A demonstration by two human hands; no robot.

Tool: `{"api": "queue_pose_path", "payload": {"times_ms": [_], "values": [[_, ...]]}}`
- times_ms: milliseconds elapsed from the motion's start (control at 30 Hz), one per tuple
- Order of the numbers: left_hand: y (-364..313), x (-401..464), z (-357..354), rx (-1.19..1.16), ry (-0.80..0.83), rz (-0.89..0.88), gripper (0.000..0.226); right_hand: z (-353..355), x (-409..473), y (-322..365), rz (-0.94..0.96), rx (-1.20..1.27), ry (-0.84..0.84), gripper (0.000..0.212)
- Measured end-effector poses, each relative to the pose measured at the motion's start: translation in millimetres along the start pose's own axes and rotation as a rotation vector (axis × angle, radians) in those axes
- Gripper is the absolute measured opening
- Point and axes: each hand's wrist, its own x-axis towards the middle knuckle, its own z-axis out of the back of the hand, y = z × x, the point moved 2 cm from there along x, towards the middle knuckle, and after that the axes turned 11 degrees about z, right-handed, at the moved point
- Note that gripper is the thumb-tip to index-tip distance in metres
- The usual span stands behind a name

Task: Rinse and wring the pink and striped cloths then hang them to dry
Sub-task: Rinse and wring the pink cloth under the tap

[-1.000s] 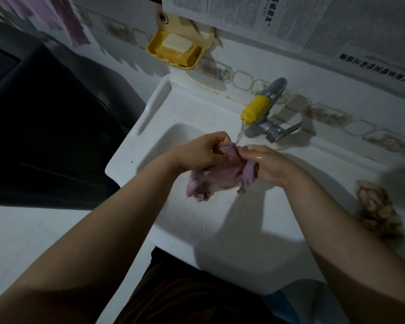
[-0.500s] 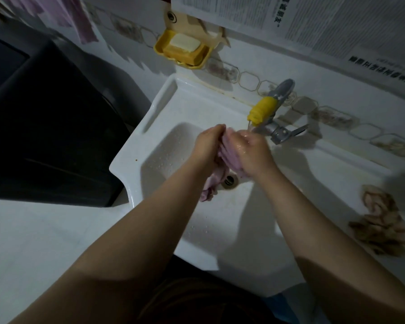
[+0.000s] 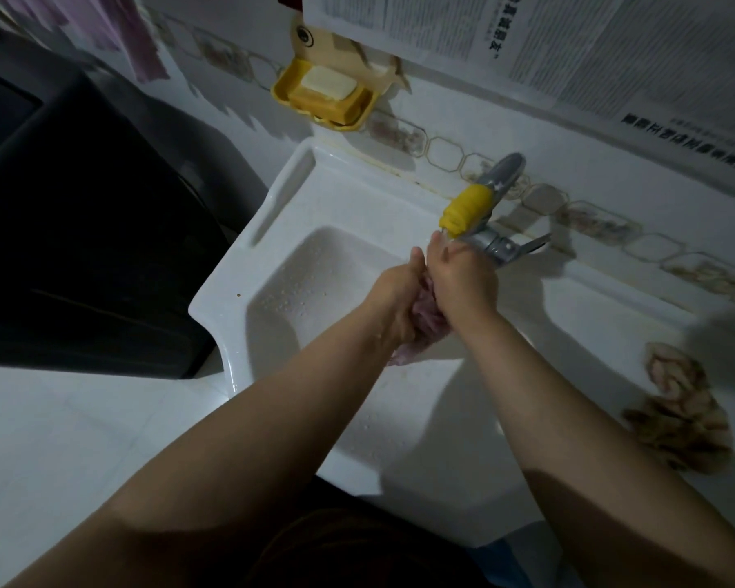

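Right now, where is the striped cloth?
In the head view, the striped cloth lies bunched on the white counter at the far right, right of the sink basin and apart from both hands.

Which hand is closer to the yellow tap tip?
The right hand. Its fingertips reach up just under the yellow tap tip, while the left hand sits lower and further left, pressing the pink cloth.

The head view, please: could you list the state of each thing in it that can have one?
Pink cloth: bunched, squeezed between both hands over the basin.
Left hand: grips the cloth.
Right hand: grips the cloth.
Grey tap with yellow nozzle: running, it seems.
Striped cloth: crumpled on the counter, untouched.
Yellow soap dish: holds a white bar.
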Motion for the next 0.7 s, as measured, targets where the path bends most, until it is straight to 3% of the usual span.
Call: {"api": "queue_pose_path", "payload": {"times_ms": [100, 200, 300, 367, 467, 567, 633, 700], "values": [[-12.9, 7.8, 8.8, 0.015, 0.002, -0.149, 0.040, -3.7, -15.5, 17.6, 0.101, 0.093, -0.090, 0.044], [-15.0, 7.4, 13.7, 0.176, 0.047, -0.124, 0.040, -3.5, -16.8, 18.9, 0.118, 0.069, -0.070, 0.045], [-16.2, 4.3, 17.2, 0.566, -0.057, -0.033, 0.062, 0.5, 6.7, -13.9, -0.092, 0.078, 0.094, 0.042], [-25.5, 4.4, 26.9, 0.900, -0.162, -0.139, 0.071, 6.5, 14.0, -29.1, -0.179, 0.289, 0.167, 0.026], [-39.0, 0.0, 43.7, 1.135, -0.071, -0.280, 0.056, 15.0, 14.9, -35.7, -0.101, 0.389, 0.288, 0.019], [-50.1, 4.5, 53.2, 1.529, 0.009, -0.433, 0.044, 15.3, 11.4, -43.3, -0.002, 0.392, 0.469, 0.013], [-61.2, 7.7, 56.0, 1.615, -0.030, -0.532, 0.032, 16.1, 4.1, -45.1, -0.020, 0.435, 0.647, 0.010], [-70.7, 3.3, 59.1, 1.539, -0.006, -0.534, 0.037, 20.0, -0.4, -47.1, 0.058, 0.359, 0.799, 0.023]]}}
